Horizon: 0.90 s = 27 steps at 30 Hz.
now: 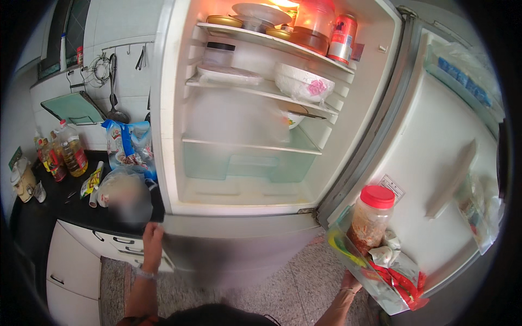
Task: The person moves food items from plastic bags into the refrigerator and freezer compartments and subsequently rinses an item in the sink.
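An open refrigerator [248, 195] stands before me, its shelves loaded with dishes. My left hand [152, 235], fingers curled, is at the upper left corner of the closed lower door [244, 248], beside the black countertop edge. Whether it grips anything is unclear. My right hand [351, 281] is at the underside of the clear door bin [359, 269] on the swung-open upper door [432, 126]; the bin hides its fingers. In that bin stand a red-lidded plastic jar [369, 224] of reddish food and red packets [401, 283]. A flower-patterned bowl [304, 83] under plastic film sits on the middle shelf.
On the left, the black countertop [81, 214] holds oil bottles [72, 150], a blue-and-white bag [128, 142] and a plastic-bagged item [124, 189]. A drink can [341, 38] stands on the top shelf. White cabinets [75, 261] are below the counter. A blurred patch covers part of the lower shelf.
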Motion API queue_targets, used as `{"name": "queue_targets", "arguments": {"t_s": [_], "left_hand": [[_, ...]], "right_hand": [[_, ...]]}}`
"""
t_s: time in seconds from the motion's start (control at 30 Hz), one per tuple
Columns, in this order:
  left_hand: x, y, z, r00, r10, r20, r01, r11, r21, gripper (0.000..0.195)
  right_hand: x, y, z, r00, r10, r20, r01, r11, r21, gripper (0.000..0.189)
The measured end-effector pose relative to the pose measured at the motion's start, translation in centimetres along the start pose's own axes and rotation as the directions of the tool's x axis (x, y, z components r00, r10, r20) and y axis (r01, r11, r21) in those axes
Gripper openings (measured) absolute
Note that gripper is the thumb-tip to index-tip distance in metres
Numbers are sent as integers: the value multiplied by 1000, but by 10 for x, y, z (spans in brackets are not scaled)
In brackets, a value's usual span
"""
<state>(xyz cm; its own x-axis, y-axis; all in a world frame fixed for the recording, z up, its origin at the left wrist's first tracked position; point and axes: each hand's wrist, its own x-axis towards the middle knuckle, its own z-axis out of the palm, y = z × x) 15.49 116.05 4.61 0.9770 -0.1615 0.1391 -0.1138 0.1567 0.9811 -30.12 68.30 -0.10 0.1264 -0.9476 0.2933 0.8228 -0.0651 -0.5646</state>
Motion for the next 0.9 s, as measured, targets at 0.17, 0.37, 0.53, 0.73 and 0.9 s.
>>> {"name": "queue_targets", "arguments": {"t_s": [0.17,0.37,0.53,0.73,0.9], "left_hand": [[6,-6,-16,994,52,97,-55,998,32,14],[-2,6,-19,979,44,201,-45,999,3,11],[-47,15,-39,948,44,315,-50,999,11,16],[-82,17,-59,880,70,471,-54,997,-47,17],[-107,11,-81,829,42,558,-78,996,41,20]], "right_hand": [[-75,-7,61,997,74,-15,-74,997,-7,43],[-162,-2,88,983,64,-172,-78,994,-73,34],[-218,7,113,1000,-7,15,12,935,-354,35],[-252,33,142,999,5,42,15,889,-458,43],[-266,62,154,996,79,42,-51,887,-460,50]]}}
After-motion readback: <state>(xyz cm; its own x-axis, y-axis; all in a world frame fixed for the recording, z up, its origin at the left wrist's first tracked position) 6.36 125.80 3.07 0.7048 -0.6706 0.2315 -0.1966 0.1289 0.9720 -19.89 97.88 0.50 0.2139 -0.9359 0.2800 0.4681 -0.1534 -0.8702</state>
